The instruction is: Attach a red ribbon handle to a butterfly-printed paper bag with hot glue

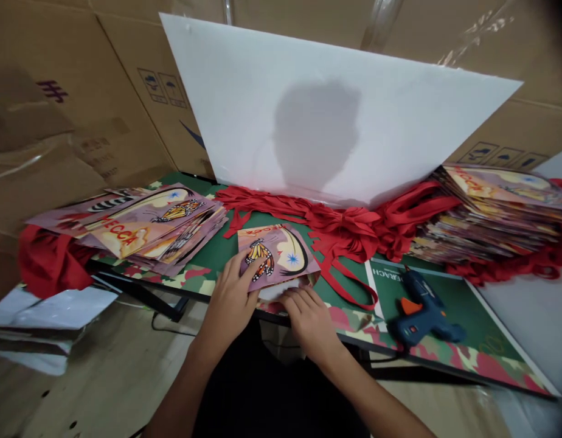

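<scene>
A small printed paper bag (281, 258) with an orange butterfly and a blue star lies on the front of the table before me. Its near edge is lifted, and white inner paper shows there. My left hand (230, 295) grips the bag's left side, thumb on top and the other fingers partly hidden. At the near edge, my right hand (308, 319) has its fingers curled together against the white paper; the fingertips are partly hidden. Just beyond the bag lie red ribbon strips (349, 228), one looping toward the right hand.
A stack of printed bags (157, 228) lies on the left, with red ribbon (53, 258) hanging off it. Another tall stack (486, 222) stands on the right. A blue glue gun (420, 307) rests near the table's front edge. A white board (244, 109) leans behind against cardboard boxes (130, 55).
</scene>
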The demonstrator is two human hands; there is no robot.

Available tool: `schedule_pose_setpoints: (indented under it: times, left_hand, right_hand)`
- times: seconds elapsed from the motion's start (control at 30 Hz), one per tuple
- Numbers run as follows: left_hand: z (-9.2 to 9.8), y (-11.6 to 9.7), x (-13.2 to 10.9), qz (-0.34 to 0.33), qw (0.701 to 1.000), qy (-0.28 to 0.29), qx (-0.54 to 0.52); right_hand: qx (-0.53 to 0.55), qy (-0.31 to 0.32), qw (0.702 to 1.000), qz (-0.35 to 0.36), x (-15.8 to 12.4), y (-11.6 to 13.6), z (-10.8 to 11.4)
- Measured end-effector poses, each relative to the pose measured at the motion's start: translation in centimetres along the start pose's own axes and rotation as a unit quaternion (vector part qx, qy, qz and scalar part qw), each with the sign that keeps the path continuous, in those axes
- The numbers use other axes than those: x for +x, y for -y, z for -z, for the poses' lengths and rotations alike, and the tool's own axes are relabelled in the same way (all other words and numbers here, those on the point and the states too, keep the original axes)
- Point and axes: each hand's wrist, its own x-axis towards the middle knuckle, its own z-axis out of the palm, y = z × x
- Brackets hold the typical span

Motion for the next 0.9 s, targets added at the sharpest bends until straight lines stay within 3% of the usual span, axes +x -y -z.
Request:
schedule_pose_setpoints:
  times: [0.07,0.13,0.43,0.53,0.67,0.73,0.83,0.9]
  left_hand:
    - [0.2,0.1,-0.1,0.0,1.0,-0.003,-0.009]
    - [0.4,0.4,-0.2,-0.002,1.0,-0.002,-0.018]
    - [2.2,2.5,0.6,-0.039,0.995,0.076,-0.056]
    - [3.1,0.8,0.1,-0.065,0.995,0.061,-0.039]
    - [2.7,-3.4,-3.0,-0.172,0.984,-0.056,0.005]
    - [1.6,-4.5,-4.4,-0.221,0.975,-0.009,0.031]
    - [0.0,-4.2,-4.9,-0.151,0.979,0.05,0.126]
    - [-0.5,-3.4,-4.3,-0.116,0.973,0.097,0.175]
  right_hand:
    - [0.012,-0.058,0.998,0.018,-1.4,0.0,-0.4]
    - [0.026,-0.076,0.997,0.021,-2.5,0.0,-0.7]
    - [0.101,-0.028,0.994,0.006,-3.5,0.5,0.8]
    - [0.109,-0.011,0.994,-0.006,-3.2,0.6,1.3]
    - [0.124,-0.019,0.992,-0.015,-2.6,0.6,1.2]
    - [0.141,-0.025,0.99,-0.014,-2.4,0.7,1.2]
    - [0.198,-0.055,0.979,0.003,-2.7,0.2,1.8]
    - [0.215,-0.126,0.968,-0.036,-3.1,-0.9,2.8]
